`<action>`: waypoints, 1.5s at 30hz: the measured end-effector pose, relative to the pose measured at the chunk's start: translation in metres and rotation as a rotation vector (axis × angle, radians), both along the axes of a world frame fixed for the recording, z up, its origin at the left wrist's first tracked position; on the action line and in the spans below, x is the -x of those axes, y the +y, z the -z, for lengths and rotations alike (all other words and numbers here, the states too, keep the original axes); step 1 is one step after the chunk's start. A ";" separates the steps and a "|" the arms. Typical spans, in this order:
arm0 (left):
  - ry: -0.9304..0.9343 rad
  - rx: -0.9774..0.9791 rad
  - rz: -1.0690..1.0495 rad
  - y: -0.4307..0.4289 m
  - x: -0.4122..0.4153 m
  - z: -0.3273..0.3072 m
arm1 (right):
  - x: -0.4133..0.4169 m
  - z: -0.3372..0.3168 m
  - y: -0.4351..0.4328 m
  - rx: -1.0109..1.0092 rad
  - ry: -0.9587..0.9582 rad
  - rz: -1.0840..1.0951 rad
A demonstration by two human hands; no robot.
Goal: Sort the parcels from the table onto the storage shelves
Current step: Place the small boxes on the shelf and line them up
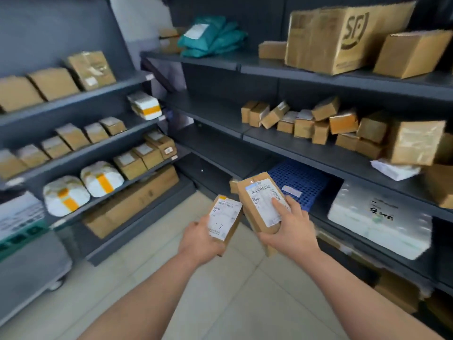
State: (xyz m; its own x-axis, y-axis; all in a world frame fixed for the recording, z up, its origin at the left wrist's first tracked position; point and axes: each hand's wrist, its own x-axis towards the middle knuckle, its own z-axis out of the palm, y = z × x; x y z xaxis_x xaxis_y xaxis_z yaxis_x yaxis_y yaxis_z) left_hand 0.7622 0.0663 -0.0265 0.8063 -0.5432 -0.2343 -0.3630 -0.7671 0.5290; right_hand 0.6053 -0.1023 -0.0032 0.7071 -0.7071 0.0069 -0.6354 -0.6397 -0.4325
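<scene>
Person stands in the corner between two dark grey metal shelf units, one at the left [73, 99] and one at the right [306, 153], both arms out over the beige tiled floor [220, 303]. Left hand [198, 239] grips a small brown cardboard parcel w/ white label [224, 220] from below, fingers curled round its underside. Right hand [289, 231] holds a bigger brown cardboard parcel w/ white barcode label [262, 202], thumb pressed flat on the label. The 2 parcels are tilted, label sides up, just beside each other; can't tell if they touch. Straight beyond them, on a low shelf of the right unit, lies a blue perforated plastic crate [301, 180], w/ a white foam box [380, 217] next to it. Shelf above that carries a jumbled row of small brown boxes [306, 123]. Top shelf: teal plastic mailer bags [213, 35] and a large brown carton w/ printed logo [343, 38]. Left unit holds rows of brown boxes, plus white wrapped bundles w/ orange tape [66, 198] lower down & a long flat brown carton [132, 204] at the bottom. Grey cart [29, 266] sits at far left.
</scene>
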 end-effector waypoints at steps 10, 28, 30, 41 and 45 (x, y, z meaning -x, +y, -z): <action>-0.050 0.009 -0.280 0.042 -0.123 -0.014 | -0.187 -0.007 0.003 -0.024 -0.064 -0.256; -0.035 -0.031 -0.561 -0.056 -0.306 -0.039 | -0.418 -0.031 -0.103 -0.069 -0.098 -0.485; -0.047 -0.049 -0.548 -0.058 -0.331 -0.038 | -0.443 -0.028 -0.104 -0.065 -0.095 -0.494; -0.089 0.050 -0.517 -0.049 -0.540 -0.045 | -0.633 -0.032 -0.091 -0.032 -0.130 -0.450; -0.070 -0.008 -0.480 -0.049 -0.609 -0.050 | -0.692 -0.031 -0.090 -0.043 -0.141 -0.410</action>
